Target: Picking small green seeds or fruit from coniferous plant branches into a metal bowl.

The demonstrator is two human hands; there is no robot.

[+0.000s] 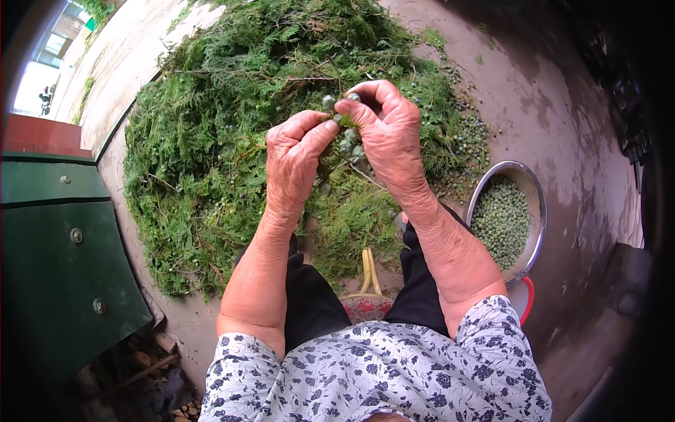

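Observation:
Both hands are raised over the pile of evergreen cuttings point(218, 133), their fingertips almost meeting. My left hand point(290, 158) is closed, thumb and forefinger pinching a small evergreen sprig point(349, 121). Several round, grey-green cones point(349, 146) cluster on it, some hanging below the fingertips. My right hand point(395, 141) is closed too, pinching at a green cone point(354, 98) at the sprig's upper end; its thumb and fingertips partly cover that spot. Whether this cone is still attached cannot be seen.
A metal basin point(542, 211) at the right holds many green cones point(500, 219). Loose cones point(470, 137) lie along the pile's right edge. Yellow handles point(369, 273) stand between my knees. Dark green panels point(67, 260) are at the left. A red-rimmed container point(527, 299) sits beside the basin.

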